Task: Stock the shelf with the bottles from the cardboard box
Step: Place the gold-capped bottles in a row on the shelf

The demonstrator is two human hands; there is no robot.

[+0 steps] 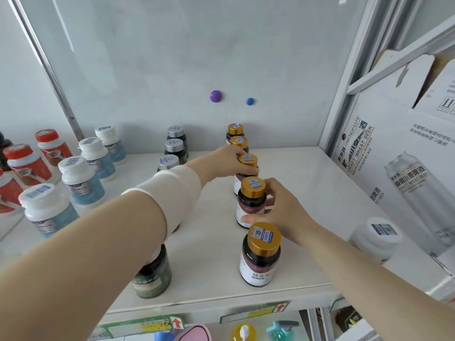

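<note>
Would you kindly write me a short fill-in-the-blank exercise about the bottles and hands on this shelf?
1. The left hand and the right hand each grip a bottle with a ___ cap.
2. Counted from the front bottle, the right hand's bottle is ___ in its row.
3. The purple dot sits to the ___ of the blue dot.
Missing words: gold; second; left.

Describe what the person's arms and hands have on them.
The left arm wears a pale cream fabric cuff round the forearm near the wrist, bare on either side of it. The right arm has no sleeve. The left hand and right hand show no gloves, rings or watch.
</note>
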